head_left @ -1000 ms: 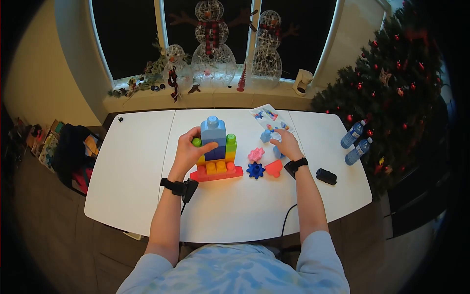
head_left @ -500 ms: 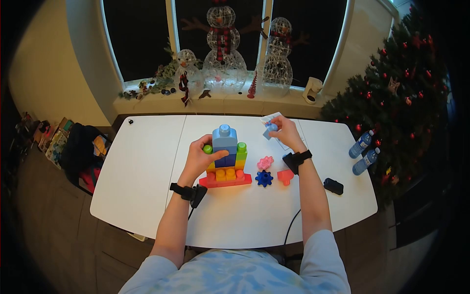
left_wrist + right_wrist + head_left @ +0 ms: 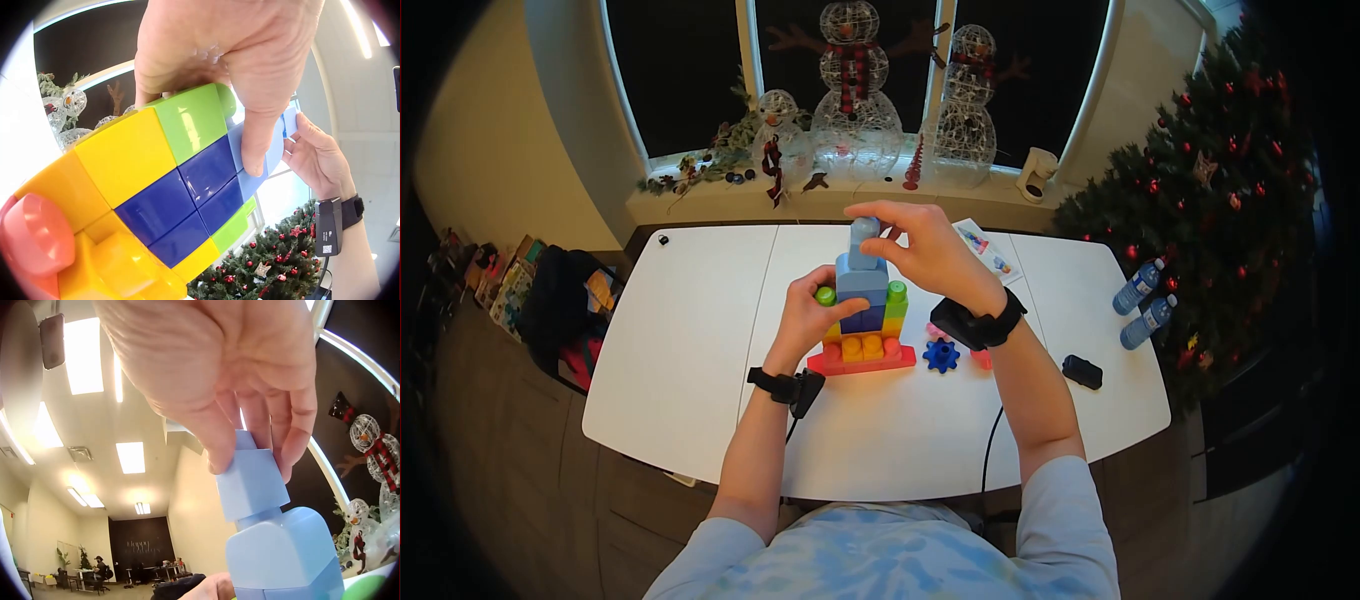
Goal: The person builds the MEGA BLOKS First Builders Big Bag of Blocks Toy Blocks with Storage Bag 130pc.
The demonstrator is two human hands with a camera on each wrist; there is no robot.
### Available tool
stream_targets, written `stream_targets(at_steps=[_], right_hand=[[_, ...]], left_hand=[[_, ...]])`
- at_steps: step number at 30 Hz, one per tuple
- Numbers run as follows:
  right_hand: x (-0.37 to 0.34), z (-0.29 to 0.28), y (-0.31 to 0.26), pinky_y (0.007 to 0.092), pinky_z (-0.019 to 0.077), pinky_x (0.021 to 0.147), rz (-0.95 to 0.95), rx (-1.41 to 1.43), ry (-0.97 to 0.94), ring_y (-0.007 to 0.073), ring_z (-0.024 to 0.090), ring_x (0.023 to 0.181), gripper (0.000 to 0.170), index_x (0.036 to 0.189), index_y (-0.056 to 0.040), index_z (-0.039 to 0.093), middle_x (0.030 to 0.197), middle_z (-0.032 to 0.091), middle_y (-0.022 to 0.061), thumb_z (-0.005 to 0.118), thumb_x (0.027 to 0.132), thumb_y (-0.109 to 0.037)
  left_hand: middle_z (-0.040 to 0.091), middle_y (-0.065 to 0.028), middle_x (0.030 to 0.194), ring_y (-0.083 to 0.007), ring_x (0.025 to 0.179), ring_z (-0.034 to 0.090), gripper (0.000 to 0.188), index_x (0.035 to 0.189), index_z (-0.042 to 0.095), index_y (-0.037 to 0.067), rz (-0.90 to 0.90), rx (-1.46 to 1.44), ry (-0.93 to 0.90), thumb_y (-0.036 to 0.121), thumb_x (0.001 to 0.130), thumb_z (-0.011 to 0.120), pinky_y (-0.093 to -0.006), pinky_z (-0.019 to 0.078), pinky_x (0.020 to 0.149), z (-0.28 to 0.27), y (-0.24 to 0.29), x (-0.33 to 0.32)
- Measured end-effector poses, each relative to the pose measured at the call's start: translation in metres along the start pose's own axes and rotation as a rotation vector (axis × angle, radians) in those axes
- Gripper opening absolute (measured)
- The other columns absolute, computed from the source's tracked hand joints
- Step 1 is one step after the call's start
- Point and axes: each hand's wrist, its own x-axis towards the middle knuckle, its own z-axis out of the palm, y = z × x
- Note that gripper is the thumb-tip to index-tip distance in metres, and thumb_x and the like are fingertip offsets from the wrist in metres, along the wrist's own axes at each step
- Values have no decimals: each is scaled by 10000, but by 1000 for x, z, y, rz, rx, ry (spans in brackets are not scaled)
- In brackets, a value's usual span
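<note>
A block tower stands on the table, with a red base [image 3: 862,365], orange and yellow blocks, dark blue blocks [image 3: 206,172], green blocks at the sides and a rounded light blue block [image 3: 281,550] above. My left hand [image 3: 808,315] grips the tower's upper left side, thumb across its front. At the top, my right hand [image 3: 925,250] pinches a small light blue block [image 3: 253,484] between thumb and fingers, over the stud of the rounded block. In the right wrist view part of that stud shows below the small block.
Right of the tower lie a dark blue gear [image 3: 941,355], a pink gear and a red piece, both partly hidden by my right arm. A printed sheet [image 3: 990,252] lies behind. Farther right are a black case [image 3: 1082,372] and two water bottles [image 3: 1138,287].
My right hand has picked up the small light blue block near the printed sheet and moved it left to the tower's top. My left hand keeps its grip on the tower.
</note>
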Motion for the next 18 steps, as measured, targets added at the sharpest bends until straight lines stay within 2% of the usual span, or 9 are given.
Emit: stream_targets(at_steps=[4, 9, 18], right_hand=[[0, 7, 6, 323, 574, 759, -53, -8, 10, 220, 708, 860, 388, 1257, -54, 712, 1115, 762, 144, 731, 870, -34], [-1, 9, 5, 355, 576, 807, -94, -37, 27, 283, 714, 923, 391, 1262, -66, 713, 1152, 753, 157, 714, 874, -17], [-2, 11, 7, 373, 575, 829, -119, -40, 32, 292, 713, 948, 398, 1269, -68, 704, 1156, 745, 164, 692, 880, 15]], left_hand=[[726, -45, 1022, -99, 913, 667, 425, 1155, 678, -18, 20, 29, 3, 57, 789, 880, -277, 560, 841, 0, 2, 0], [728, -51, 1009, -100, 903, 666, 414, 1137, 681, -21, 32, 35, 9, 67, 787, 885, -278, 559, 828, 1, 4, -1], [730, -51, 1014, -108, 904, 673, 434, 1153, 682, -19, 25, 33, 16, 79, 784, 890, -279, 562, 829, 1, 2, -1]])
